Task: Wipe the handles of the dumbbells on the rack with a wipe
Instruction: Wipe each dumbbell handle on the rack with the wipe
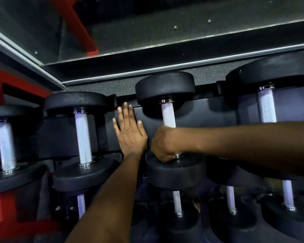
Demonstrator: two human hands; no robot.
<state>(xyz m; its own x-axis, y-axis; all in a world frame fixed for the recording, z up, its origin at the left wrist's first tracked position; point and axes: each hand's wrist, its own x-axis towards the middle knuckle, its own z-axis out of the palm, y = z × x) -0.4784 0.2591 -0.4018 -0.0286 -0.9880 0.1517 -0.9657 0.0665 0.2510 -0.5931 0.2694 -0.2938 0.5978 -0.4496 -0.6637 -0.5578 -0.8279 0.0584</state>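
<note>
Nearest the camera, a bare forearm rises from the six o'clock edge and ends in the left hand (130, 130), its fingers straight and spread, palm flat against the dark back panel of the rack (209, 123) just left of centre. At its three o'clock, almost touching it, the right hand (163, 144) comes in on an arm from the three o'clock edge and is curled tightly round the lower end of the middle dumbbell's handle (168, 115), right against the lower weight head (175, 171). No wipe can be seen; whether one is bunched inside that fist cannot be told. The handle is a pale, knurled metal bar running toward twelve o'clock to the upper weight head (165, 88). At nine o'clock of the hands stands another dumbbell (82, 137), with a further one (5, 146) at the far nine o'clock edge; at two o'clock stands a larger dumbbell (266, 107), and more bars show on a lower tier around five o'clock. By the look of them, these weights are heavy and rigid, best left seated on the rack. The rough knurling should give a firm, non-slip hold and will likely drag at a soft wipe, so wrapping the bar at its middle and working along it seems the sensible grip.
</note>
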